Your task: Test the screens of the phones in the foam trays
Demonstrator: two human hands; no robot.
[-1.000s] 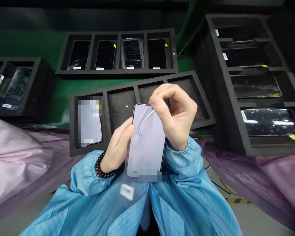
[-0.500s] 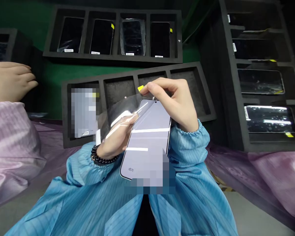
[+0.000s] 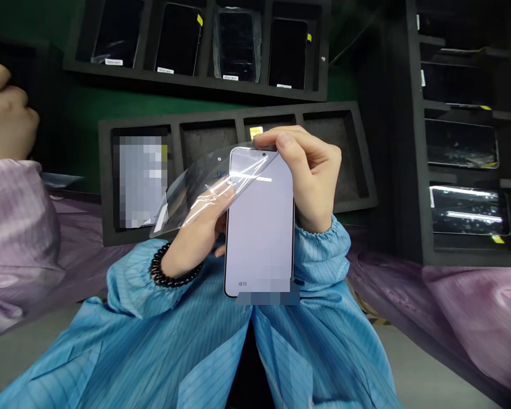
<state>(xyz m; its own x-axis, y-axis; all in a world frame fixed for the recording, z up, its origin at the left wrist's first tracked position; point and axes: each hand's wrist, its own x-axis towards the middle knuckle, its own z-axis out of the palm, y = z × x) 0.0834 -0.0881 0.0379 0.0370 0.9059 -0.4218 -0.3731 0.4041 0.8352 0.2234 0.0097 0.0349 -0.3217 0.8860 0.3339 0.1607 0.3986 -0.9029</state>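
A phone [image 3: 259, 233] with a lit pale screen stands upright in the picture, and my left hand [image 3: 193, 238] grips it from its left side, fingers partly hidden behind it. A clear plastic film [image 3: 200, 176] lies across the phone's top left corner and spreads leftward over my left hand, lifted off most of the screen. At the phone's top edge, my right hand [image 3: 313, 170] pinches the film beside its yellow tab [image 3: 256, 133]. The lower end of the screen is blurred out.
Below my hands' far side lies a black foam tray [image 3: 234, 122] with another phone [image 3: 140, 182] in its left slot. Behind stands a second tray [image 3: 196, 85] holding several dark phones; more fill a rack [image 3: 428, 250] at right. A co-worker's hand [image 3: 6, 108] is at left.
The phone has turned from a slant to nearly straight. My right hand still pinches the film by its tab, and the film's loose part has shifted left. The co-worker's hand has moved left.
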